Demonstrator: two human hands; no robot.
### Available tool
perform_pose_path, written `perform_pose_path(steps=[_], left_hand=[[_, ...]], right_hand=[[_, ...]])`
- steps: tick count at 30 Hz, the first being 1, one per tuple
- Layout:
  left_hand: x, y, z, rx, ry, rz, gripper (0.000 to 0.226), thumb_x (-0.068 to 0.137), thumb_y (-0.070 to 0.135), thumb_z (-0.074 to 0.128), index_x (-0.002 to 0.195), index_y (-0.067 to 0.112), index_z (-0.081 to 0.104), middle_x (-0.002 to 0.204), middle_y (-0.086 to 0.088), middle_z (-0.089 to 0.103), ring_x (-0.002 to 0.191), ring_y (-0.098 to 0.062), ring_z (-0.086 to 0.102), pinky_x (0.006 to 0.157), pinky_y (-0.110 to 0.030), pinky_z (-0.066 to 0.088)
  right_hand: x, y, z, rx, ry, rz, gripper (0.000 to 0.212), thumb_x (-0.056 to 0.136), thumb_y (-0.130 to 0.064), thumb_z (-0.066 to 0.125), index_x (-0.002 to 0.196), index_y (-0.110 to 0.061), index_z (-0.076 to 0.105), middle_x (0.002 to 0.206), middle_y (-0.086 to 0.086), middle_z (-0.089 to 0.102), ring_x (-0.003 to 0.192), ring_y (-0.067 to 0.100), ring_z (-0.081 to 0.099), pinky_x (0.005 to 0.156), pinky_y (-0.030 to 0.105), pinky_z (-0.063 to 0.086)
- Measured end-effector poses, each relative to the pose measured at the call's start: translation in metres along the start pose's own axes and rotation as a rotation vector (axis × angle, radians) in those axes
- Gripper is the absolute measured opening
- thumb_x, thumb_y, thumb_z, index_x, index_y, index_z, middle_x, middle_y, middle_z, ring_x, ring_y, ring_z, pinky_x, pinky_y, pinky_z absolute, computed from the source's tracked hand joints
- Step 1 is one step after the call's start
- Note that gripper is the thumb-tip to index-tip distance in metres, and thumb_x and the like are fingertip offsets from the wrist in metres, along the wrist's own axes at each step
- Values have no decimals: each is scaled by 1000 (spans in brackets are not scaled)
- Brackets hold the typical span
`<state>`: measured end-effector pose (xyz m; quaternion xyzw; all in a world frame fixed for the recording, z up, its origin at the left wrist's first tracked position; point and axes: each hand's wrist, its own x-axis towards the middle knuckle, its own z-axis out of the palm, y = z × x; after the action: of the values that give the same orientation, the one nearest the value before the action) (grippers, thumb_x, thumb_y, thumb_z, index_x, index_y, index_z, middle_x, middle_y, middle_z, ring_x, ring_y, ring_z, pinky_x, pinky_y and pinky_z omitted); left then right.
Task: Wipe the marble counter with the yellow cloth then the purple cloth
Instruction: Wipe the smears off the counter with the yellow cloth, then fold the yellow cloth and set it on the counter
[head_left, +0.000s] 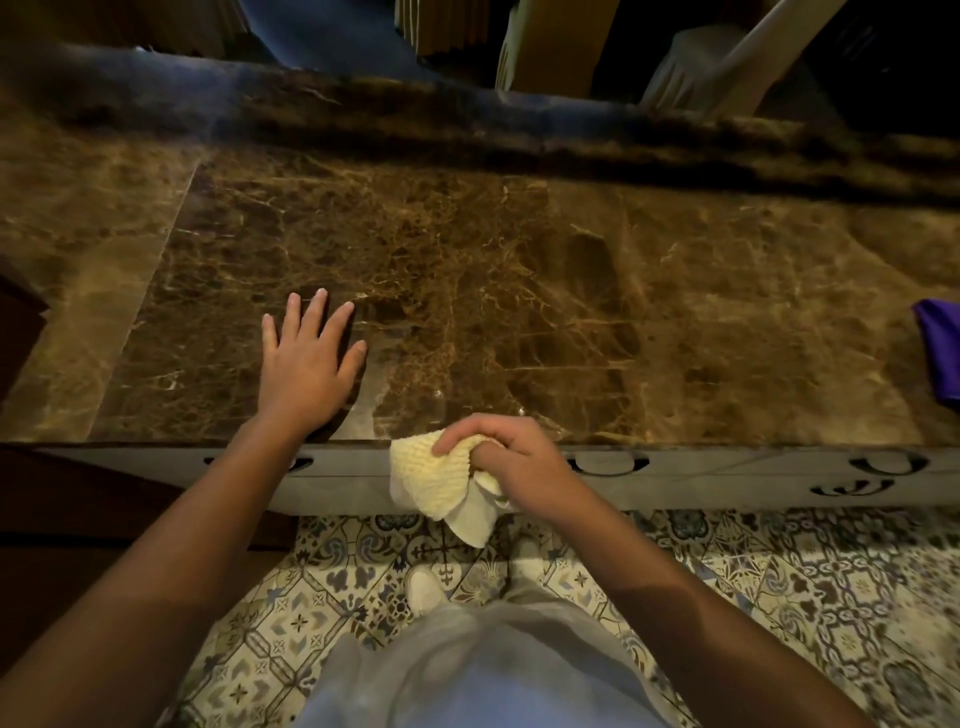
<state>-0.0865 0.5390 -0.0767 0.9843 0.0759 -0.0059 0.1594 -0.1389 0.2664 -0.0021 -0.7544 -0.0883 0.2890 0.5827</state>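
Left hand (306, 358) flat, fingers spread, palm down on marble counter (519, 291); right hand (498, 462) at counter's near edge, fist bunched around yellow cloth (441, 478) hanging off; purple cloth (940, 353) on counter's far right.

Purple cloth (941, 356) out at three o'clock, sliced by the right edge, so only its near-side flap shows and its full shape cannot be told. Yellow cloth (441, 478) at six o'clock of the counter: its upper part is buried inside the right hand (501, 460), and the palm is hidden. Left hand (306, 364) lies flat, the thumb tucked out of sight beneath it. Marble counter (519, 291) runs off both the nine and three o'clock edges. Up at twelve o'clock, pale shapes (691, 67) behind the dark ledge are blurred and cut off by the top edge, impossible to name.
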Motion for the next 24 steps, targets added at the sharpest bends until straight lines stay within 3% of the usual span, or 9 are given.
perform_pose_path(steps=[3,6,8,11,14,16,18,22,24], left_hand=[[-19,16,-12,-227,52,32,44,104,32,49,143,14,55,160,-11,43,156,-29,20,126,-54,17],[-57,54,-31,-580,6,81,36,106,36,41,127,24,68,141,8,63,146,-10,41,118,-32,31],[-83,81,-41,-946,-160,-58,42,102,56,38,111,35,73,118,25,73,122,8,59,106,-15,40],[-98,101,-38,-1275,-251,-238,76,74,92,45,120,37,72,128,12,72,127,-5,60,115,-34,41],[-105,129,-54,-1243,-227,-82,43,88,62,52,94,27,78,96,16,81,95,1,73,83,-15,54],[-104,144,-58,-1216,-179,-14,25,94,35,52,93,22,74,85,18,80,82,2,74,71,-12,54],[-104,154,-59,-1220,-174,30,25,94,35,53,95,21,73,87,13,81,82,-3,76,71,-15,56],[-107,176,-55,-1198,-171,57,42,100,46,52,98,10,73,95,-15,76,83,-28,73,69,-26,56],[-112,196,-56,-1232,-199,61,38,101,41,49,102,12,73,100,-10,77,86,-20,75,71,-21,56]], right_hand=[[-1,-17,-10,172,81,47,39,90,6,52,89,-21,80,105,-4,74,81,7,68,64,22,50],[0,-30,-18,542,160,42,39,83,6,52,87,-22,79,94,-2,77,76,15,69,59,27,54],[0,-38,-21,706,156,-6,36,75,-1,52,94,-19,77,92,2,77,75,18,69,60,28,55],[-4,-46,-23,763,173,-106,37,73,-3,52,98,-18,74,91,4,76,74,18,70,62,30,57],[-15,-45,-29,714,241,-157,36,76,-3,57,103,-20,74,104,10,75,82,24,70,68,35,57],[-27,-40,-38,647,312,-154,37,78,-3,59,107,-21,73,112,13,74,86,26,71,67,34,60],[-40,-31,-46,572,363,-124,36,80,-8,63,113,-23,71,118,11,75,93,28,73,71,37,61],[-72,-6,-62,458,338,-47,39,85,-34,71,123,-32,67,124,3,74,112,24,71,91,42,56],[-88,3,-67,466,300,-12,44,80,-56,72,121,-41,69,125,-4,74,116,16,70,100,40,55]])
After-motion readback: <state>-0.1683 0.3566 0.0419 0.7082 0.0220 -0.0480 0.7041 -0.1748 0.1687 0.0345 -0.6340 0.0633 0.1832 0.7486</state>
